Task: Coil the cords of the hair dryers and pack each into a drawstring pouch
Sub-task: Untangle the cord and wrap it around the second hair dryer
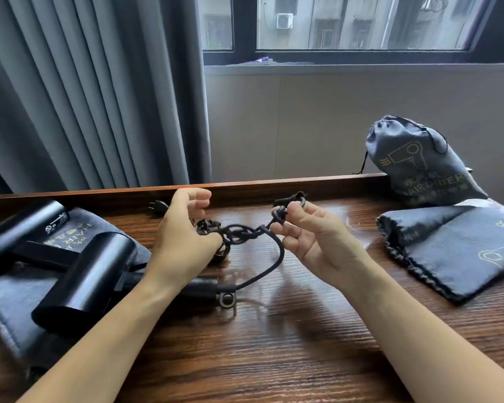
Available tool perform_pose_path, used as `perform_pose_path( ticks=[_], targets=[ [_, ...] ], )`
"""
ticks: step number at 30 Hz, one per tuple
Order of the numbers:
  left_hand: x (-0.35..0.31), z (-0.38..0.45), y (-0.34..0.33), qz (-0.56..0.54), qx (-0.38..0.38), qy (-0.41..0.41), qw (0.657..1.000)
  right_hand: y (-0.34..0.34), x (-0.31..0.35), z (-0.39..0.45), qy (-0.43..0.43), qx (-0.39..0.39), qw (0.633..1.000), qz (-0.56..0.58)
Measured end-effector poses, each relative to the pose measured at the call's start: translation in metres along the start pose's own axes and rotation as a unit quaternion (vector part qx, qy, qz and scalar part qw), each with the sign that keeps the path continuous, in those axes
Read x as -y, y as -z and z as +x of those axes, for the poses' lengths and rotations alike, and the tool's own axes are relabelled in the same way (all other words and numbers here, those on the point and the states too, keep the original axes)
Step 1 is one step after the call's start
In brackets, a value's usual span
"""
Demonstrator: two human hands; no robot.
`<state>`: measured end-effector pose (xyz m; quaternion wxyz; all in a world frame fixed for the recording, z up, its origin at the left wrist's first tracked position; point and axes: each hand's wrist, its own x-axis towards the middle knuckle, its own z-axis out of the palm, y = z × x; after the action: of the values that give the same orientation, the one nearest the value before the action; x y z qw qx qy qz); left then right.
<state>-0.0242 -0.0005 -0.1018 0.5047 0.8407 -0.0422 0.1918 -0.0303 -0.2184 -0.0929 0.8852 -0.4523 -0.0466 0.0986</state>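
Both hands are raised just above the wooden table with a tangled black cord stretched between them. The right hand pinches a knotted bit of the cord between thumb and forefinger, its other fingers curled in toward the palm. The left hand has gathered loops of the same cord bunched against its palm by the lower fingers, while its upper fingers curve loosely with a gap between them. From below the right hand the cord bends down and back to the handle of the nearer hair dryer, which lies on its side just under the left forearm. A second hair dryer lies farther off to the left of that hand, and both rest on a flat grey pouch. Behind the left hand, at the table's far edge, lies a plug (whose cord it ends I cannot tell). Well off to the right of the right hand lies an empty flat drawstring pouch, and beyond it a filled pouch stands drawn closed, printed with a hair-dryer emblem.
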Motion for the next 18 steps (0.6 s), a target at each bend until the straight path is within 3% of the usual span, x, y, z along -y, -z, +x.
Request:
perform_pose_path(
  ticks=[3,4,9,18],
  targets=[
    [-0.009,-0.012,-0.004,0.085,-0.036,-0.180,0.979,-0.002,-0.003,-0.001,0.007,0.019,0.999,-0.030],
    [-0.013,-0.016,-0.006,0.076,-0.024,-0.204,0.976,-0.003,-0.004,-0.002,0.007,0.026,0.999,-0.041],
    [-0.022,-0.023,-0.012,-0.037,0.136,-0.100,0.985,-0.001,-0.006,-0.003,0.014,0.081,0.994,-0.071],
    [-0.024,-0.017,-0.007,-0.106,0.242,-0.031,0.964,-0.003,-0.011,-0.007,0.076,0.091,0.980,-0.158]
  ],
)
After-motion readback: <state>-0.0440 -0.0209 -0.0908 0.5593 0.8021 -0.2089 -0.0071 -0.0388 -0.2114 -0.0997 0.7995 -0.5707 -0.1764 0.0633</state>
